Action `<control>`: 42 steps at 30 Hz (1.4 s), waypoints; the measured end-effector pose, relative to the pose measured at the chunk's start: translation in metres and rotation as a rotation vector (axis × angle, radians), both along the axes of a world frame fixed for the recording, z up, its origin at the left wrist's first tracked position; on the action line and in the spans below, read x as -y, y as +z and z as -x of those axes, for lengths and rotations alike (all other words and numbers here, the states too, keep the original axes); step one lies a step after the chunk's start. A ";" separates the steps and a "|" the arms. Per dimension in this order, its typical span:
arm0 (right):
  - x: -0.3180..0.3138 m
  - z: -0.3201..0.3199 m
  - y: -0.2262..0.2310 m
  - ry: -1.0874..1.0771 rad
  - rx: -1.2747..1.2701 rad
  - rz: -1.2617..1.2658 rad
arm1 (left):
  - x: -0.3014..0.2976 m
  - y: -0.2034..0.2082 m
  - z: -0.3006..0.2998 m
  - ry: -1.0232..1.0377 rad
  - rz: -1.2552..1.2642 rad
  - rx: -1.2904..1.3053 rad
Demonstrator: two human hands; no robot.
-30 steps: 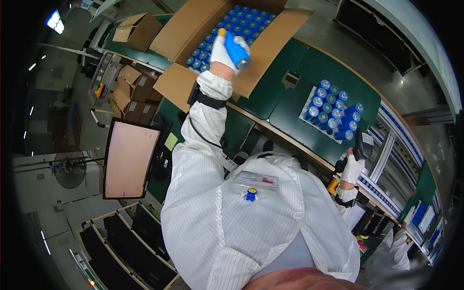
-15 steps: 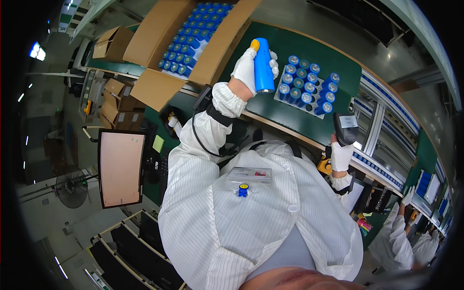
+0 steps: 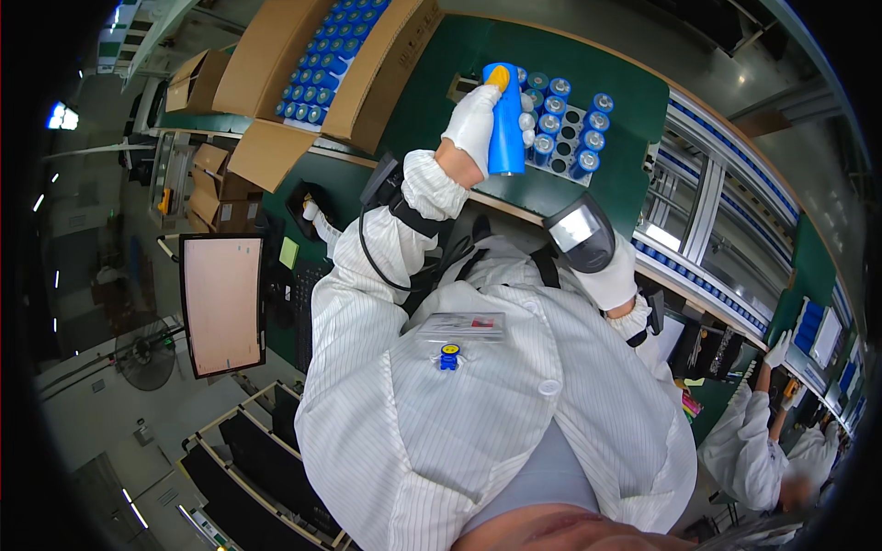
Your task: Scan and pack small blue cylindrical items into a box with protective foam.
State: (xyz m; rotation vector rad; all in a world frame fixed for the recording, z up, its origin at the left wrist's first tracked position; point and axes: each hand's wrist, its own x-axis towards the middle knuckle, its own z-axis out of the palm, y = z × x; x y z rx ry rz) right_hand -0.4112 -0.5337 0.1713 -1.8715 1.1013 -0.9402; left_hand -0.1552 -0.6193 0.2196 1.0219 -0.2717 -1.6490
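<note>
By the green bench [image 3: 634, 92], our left hand [image 3: 473, 126] grasps a blue cylinder [image 3: 505, 138]; our right hand [image 3: 613, 277] clasps a dark scanner [image 3: 599, 246]. We judge this scanning; the next move needs steady aim.

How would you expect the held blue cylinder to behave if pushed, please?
The blue cylinder would probably roll if laid down, given its round side. It seems stiff, showing no dent in the left hand.
</note>
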 end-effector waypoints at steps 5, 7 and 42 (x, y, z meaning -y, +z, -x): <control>-0.001 -0.008 0.004 0.043 0.012 0.009 | 0.002 -0.005 0.011 -0.019 -0.073 -0.064; -0.001 -0.010 0.003 0.004 0.005 0.049 | 0.008 -0.013 0.010 -0.132 -0.106 -0.135; -0.006 -0.006 -0.033 -0.617 -0.104 -0.128 | 0.159 -0.115 0.039 -0.412 0.538 0.980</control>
